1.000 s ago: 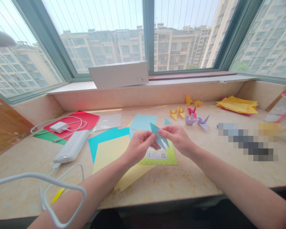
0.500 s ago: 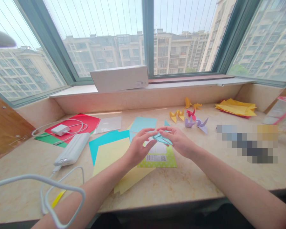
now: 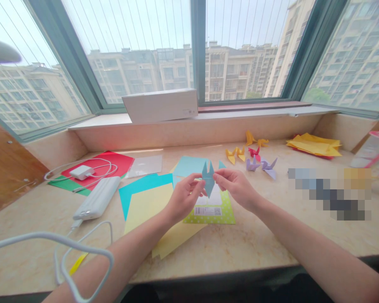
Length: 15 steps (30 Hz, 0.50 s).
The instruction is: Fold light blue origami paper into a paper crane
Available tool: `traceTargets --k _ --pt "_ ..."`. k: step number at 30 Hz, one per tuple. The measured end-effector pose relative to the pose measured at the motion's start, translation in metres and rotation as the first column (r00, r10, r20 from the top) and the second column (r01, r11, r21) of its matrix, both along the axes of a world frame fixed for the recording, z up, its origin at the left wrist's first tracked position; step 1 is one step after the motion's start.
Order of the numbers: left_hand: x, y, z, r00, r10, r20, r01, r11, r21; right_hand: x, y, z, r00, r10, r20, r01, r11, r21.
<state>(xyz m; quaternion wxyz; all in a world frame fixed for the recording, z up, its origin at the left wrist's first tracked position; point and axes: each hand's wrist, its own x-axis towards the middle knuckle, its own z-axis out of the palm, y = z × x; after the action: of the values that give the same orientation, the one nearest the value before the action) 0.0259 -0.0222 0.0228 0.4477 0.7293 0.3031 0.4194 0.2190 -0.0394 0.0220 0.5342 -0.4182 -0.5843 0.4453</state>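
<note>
Head view shows us a white label with small dark print on the green dotted packet [image 3: 222,215] lying flat on the counter [image 3: 255,240]; we cannot read it, nor the small label on the white box [image 3: 160,105] on the sill. We note the left hand [image 3: 183,198] with thumb and forefinger pinched on the left edge of a folded blue paper piece [image 3: 208,177], its other fingers curled loosely. Our right hand [image 3: 236,187] pinches the opposite edge likewise. We find the piece held upright above the packet, two points up and one down, clear of the counter. Finished paper cranes [image 3: 254,158] sit well to the right; a power bank [image 3: 97,203] lies to the left.
</note>
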Motion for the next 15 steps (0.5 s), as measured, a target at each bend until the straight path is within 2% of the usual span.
traceTargets --k 5,11,15 --pt "0.0014 -0.0022 0.0020 0.995 -0.084 0.051 0.085 0.996 -0.016 -0.0009 0.0004 -0.0001 0.999 0.036 0.009 -0.036 0.999 0.020" --pt "0.0035 -0.0025 -0.0035 0.976 -0.161 0.145 0.179 0.976 -0.125 -0.0070 -0.0010 -0.0066 0.997 0.020 -0.073 -0.019 1.000 0.024" --pt "0.0034 -0.0023 -0.0047 0.984 -0.129 0.122 0.146 0.979 -0.142 -0.0088 -0.0036 -0.0077 0.995 -0.048 0.087 0.039 0.993 0.108"
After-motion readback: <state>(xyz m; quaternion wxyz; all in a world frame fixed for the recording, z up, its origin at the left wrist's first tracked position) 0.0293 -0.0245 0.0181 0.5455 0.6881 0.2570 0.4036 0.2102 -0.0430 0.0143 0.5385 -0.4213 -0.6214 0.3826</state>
